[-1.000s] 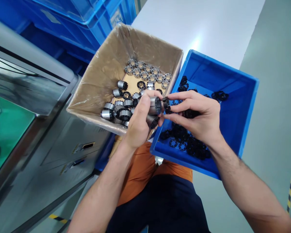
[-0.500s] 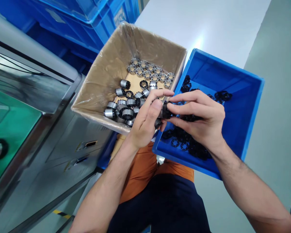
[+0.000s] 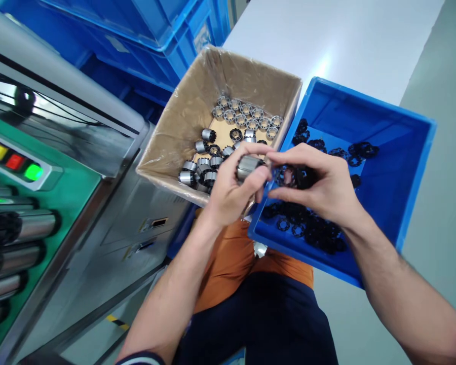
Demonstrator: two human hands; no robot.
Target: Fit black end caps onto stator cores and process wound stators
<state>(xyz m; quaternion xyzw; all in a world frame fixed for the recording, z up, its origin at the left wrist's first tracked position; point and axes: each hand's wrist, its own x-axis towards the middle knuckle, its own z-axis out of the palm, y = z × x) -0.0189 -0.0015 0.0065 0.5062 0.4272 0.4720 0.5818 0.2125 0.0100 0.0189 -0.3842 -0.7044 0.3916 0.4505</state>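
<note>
My left hand [image 3: 231,187] is wrapped round a silver laminated metal core [image 3: 248,167], a short cylinder with a dark rim at its left end. Just to the right, my right hand [image 3: 323,185] is curled, its thumb and forefinger reaching towards the core's right end. Black toothed plastic rings [image 3: 289,176] sit within its curled fingers, with skin showing through one opening; motion blurs them and their number is unclear. Both hands are above the adjoining edges of a plastic-lined carton [image 3: 167,116] and a blue bin [image 3: 380,111].
Bare metal cores [image 3: 246,115] stand in rows in the carton, and black-ended cores [image 3: 192,172] lie in a loose pile. More black rings [image 3: 323,235] fill part of the bin. On the left is a green machine top [image 3: 76,187] with lit buttons; blue crates [image 3: 137,56] stand behind.
My right hand has drawn back slightly from the core, its fingers spread wider. The core in my left hand now shows its silver side. The view has shifted left, showing more of the machine.
</note>
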